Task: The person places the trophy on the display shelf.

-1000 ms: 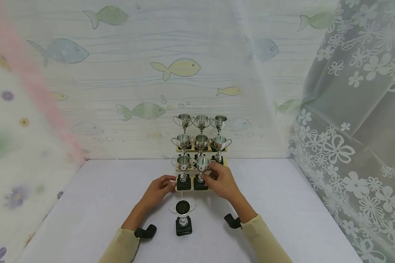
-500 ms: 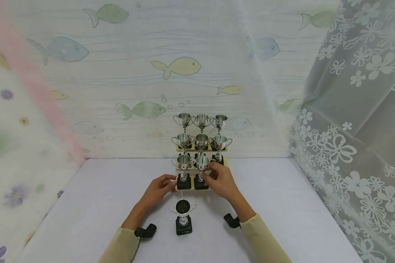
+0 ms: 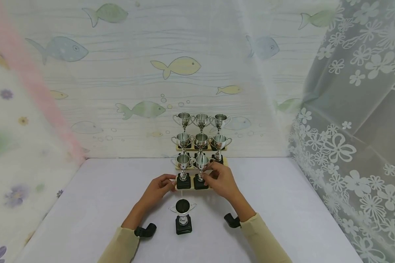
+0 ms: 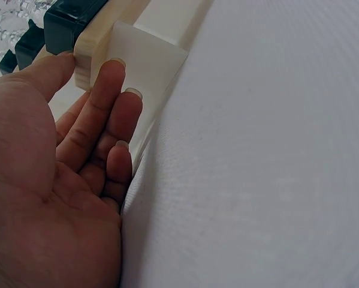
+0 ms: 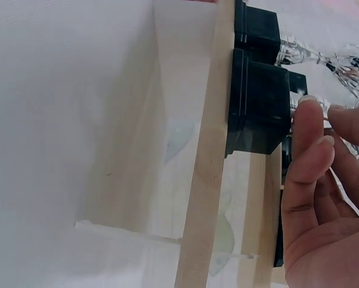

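Observation:
Small silver trophy cups on black bases stand in rows on a tiered display rack (image 5: 204, 192) with pale wooden shelves. My right hand (image 3: 221, 180) pinches the right-hand trophy (image 3: 202, 162) of the lowest row by its stem and near its handle; its base sits on the shelf. Beside it stands another trophy (image 3: 183, 161). At the rack's left end, my left hand (image 3: 158, 188) holds the lowest shelf's edge, thumb against the wood in the left wrist view and the other fingers curled. A separate trophy (image 3: 183, 224) stands upright on the table in front of the rack, between the forearms.
The upper two rows bear three trophies each, such as the top middle one (image 3: 202, 119). A white cloth covers the table (image 3: 276, 204). Behind the rack hangs a fish-patterned sheet (image 3: 118, 73), and a lace curtain (image 3: 355, 146) hangs on the right.
Both hands stay in place, and the trophies do not visibly move. Only a slight shift of the head view shows.

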Available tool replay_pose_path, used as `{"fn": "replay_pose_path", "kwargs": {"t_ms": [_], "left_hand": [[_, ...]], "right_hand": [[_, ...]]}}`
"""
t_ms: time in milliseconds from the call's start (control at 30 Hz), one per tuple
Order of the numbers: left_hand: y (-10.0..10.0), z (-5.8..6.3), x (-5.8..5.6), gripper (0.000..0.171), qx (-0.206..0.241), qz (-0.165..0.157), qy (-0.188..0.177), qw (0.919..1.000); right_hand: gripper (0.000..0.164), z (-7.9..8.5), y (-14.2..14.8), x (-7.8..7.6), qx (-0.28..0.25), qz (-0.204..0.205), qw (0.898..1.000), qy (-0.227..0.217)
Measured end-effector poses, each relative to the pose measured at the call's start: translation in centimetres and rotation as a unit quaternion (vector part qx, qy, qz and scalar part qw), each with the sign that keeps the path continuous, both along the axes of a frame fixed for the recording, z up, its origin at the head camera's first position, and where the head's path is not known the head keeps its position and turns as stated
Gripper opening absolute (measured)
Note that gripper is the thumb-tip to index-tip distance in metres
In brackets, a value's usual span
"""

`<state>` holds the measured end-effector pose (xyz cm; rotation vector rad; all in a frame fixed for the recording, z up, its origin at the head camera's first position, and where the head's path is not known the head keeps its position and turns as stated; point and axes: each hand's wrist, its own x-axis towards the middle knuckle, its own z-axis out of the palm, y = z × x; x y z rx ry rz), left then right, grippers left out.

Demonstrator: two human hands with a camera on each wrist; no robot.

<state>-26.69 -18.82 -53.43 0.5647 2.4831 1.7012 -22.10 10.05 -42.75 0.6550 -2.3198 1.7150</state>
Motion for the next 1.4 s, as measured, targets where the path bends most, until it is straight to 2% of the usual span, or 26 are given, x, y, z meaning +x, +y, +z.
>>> {"fn": "replay_pose_path", "kwargs": {"t_ms": [333, 467, 633, 867, 1000, 1133, 1267, 1400], "left_hand": [[-0.2, 0.0, -0.2, 0.034, -0.010, -0.008, 0.006, 0.9999], [-0.1, 0.0, -0.2, 0.034, -0.010, -0.009, 0.005, 0.9999], [-0.1, -0.1, -0.3, 0.034, -0.007, -0.008, 0.004, 0.9999], [-0.1, -0.1, -0.1, 0.033, 0.003, -0.006, 0.008, 0.9999], [0.0, -0.1, 0.0, 0.034, -0.002, -0.008, 0.007, 0.9999], [-0.1, -0.1, 0.0, 0.034, 0.001, -0.011, 0.009, 0.9999], [-0.2, -0.2, -0.1, 0.033, 0.005, -0.012, 0.011, 0.9999], [-0.1, -0.3, -0.1, 0.033, 0.004, -0.008, 0.008, 0.9999]], "right_hand": [[0.022, -2.9, 1.1, -1.6, 0.021, -0.015, 1.000, -0.013], [0.021, -3.3, 1.8, -1.4, 0.029, -0.005, 0.999, -0.021], [0.013, -3.3, 2.7, -0.7, 0.050, -0.013, 0.998, -0.026], [0.006, -3.6, 3.0, -0.1, 0.105, 0.002, 0.995, 0.001], [0.006, -3.8, 2.9, 0.3, 0.111, 0.043, 0.993, 0.001], [0.014, -3.9, 2.4, 0.7, 0.106, 0.119, 0.987, 0.002], [0.022, -4.1, 1.5, 1.0, 0.121, 0.193, 0.974, 0.005], [0.032, -4.6, 0.3, 1.5, 0.160, 0.238, 0.958, 0.007]]}}
